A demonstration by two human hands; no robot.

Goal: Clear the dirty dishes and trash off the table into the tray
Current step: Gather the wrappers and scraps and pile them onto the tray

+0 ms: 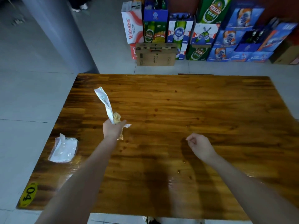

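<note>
My left hand (113, 129) grips a bunch of trash above the wooden table (202, 110): a long white plastic wrapper (104, 102) sticking up and away from the fist, and a crumpled yellowish napkin (116, 118) beside it. More wrapper pokes out under the fist. My right hand (199, 145) hovers over the table's middle right, fingers loosely curled, holding nothing. A flat pack of tissues in clear plastic (63, 149) lies near the table's left edge. No tray is in view.
A yellow oval sticker reading 04 (28, 195) marks the near left corner. Small wet spots dot the tabletop. Stacked beer cartons (202, 29) and a brown cardboard box (156, 54) stand on the floor beyond the far edge. A grey pillar (61, 34) rises at the left.
</note>
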